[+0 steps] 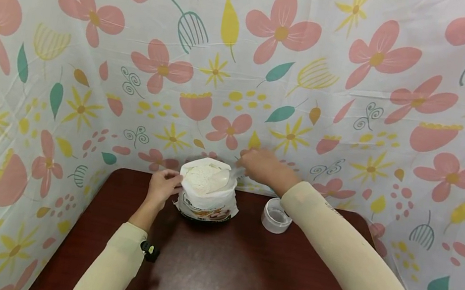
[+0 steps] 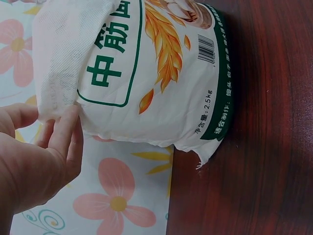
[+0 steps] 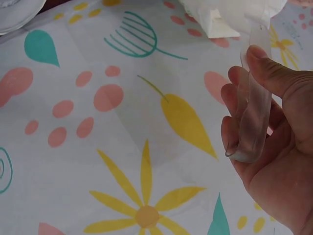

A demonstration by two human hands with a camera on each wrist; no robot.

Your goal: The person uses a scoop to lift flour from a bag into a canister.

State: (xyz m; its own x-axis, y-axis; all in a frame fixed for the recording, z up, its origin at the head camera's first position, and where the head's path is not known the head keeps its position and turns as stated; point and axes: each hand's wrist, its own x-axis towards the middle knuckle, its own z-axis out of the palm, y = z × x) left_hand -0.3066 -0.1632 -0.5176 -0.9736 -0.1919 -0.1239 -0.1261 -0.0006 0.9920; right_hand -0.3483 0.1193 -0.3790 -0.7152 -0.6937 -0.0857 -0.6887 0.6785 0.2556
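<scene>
A white flour bag (image 1: 204, 202) stands on the table with its top folded outward, and white flour (image 1: 200, 179) shows inside. My left hand (image 1: 161, 185) pinches the folded rim on the left side; the left wrist view shows thumb and fingers on the white cloth edge (image 2: 61, 73). Above the right side of the bag, my right hand (image 1: 267, 168) holds a clear plastic scoop (image 3: 254, 117) by its handle, the fingers curled round it. The scoop's bowl reaches into the bag's mouth at the flour; the bowl's contents cannot be made out clearly.
A round clear plastic tub (image 1: 274, 225) stands on the dark red-brown table (image 1: 204, 271), right of the bag and under my right forearm. A patterned cloth (image 1: 241, 86) hangs close behind the table and along both sides.
</scene>
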